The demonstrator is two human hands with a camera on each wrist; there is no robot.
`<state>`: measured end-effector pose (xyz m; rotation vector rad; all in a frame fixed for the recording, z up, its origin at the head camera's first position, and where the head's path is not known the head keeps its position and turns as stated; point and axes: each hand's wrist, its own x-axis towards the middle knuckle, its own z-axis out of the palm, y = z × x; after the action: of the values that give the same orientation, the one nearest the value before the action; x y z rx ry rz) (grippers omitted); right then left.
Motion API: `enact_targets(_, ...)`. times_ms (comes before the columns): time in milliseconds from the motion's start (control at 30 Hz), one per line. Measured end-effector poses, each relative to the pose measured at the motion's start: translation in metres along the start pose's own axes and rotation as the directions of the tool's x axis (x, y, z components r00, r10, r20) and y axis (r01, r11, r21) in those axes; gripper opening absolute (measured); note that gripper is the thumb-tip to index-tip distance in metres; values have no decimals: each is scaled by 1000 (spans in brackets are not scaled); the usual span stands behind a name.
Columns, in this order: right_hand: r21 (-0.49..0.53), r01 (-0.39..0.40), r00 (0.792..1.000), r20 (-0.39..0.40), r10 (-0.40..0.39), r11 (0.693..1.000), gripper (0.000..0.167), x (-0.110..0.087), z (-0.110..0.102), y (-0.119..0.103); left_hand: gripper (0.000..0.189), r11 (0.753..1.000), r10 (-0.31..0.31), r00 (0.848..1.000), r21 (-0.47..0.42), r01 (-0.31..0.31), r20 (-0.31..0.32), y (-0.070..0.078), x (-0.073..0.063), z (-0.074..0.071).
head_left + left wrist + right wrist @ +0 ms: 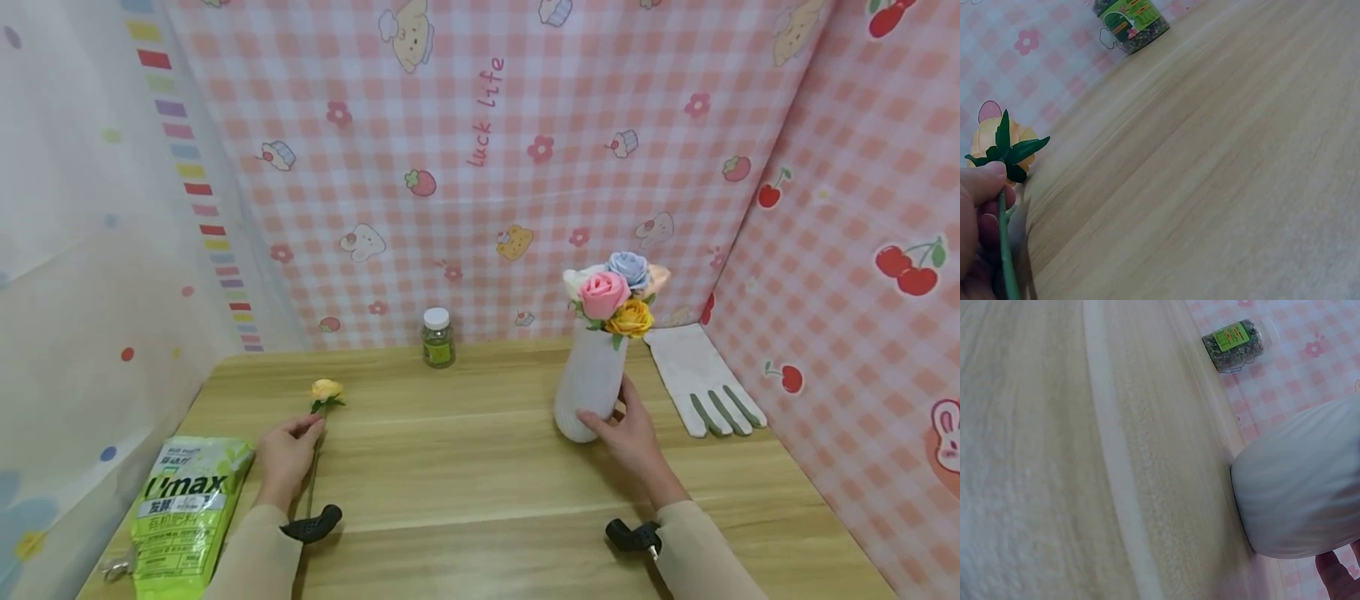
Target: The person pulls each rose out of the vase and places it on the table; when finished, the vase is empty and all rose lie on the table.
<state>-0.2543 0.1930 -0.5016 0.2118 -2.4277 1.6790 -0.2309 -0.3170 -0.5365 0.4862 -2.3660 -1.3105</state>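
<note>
On the left of the table, my left hand (287, 458) pinches the green stem (1005, 244) of a pale yellow rose (327, 389) just below its head. The leaves under the bloom show at the fingertips in the left wrist view. My right hand (632, 433) holds the lower side of a white ribbed vase (588, 387), thumb on the front and fingers behind it. Out of the vase's top stand several roses: a pink rose (603, 294), a deep yellow rose (632, 318), a blue rose (628, 269), plus white and peach ones.
A white-capped jar of dark granules (438, 342) stands at the table's back edge. A green and white fertilizer bag (183, 517) lies beside my left forearm. White and green gloves (693, 371) lie right of the vase, near the patterned side wall (862, 333).
</note>
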Motion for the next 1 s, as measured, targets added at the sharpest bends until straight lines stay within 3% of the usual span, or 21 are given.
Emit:
enact_targets(233, 18, 8, 1000, 2, -8, 1000, 94, 0, 0, 0, 21, 999, 20, 1000, 36, -20, 20, 0, 1, 1)
enact_targets(733, 27, 13, 1000, 11, -13, 1000, 94, 1, 1, 2, 21, 998, -8, 998, 66, 4, 64, -1, 3, 1)
enact_targets(1000, 56, 3, 1000, 31, -4, 998, 93, -5, -2, -22, 22, 997, -5, 998, 72, 1, 66, 1, 6, 2)
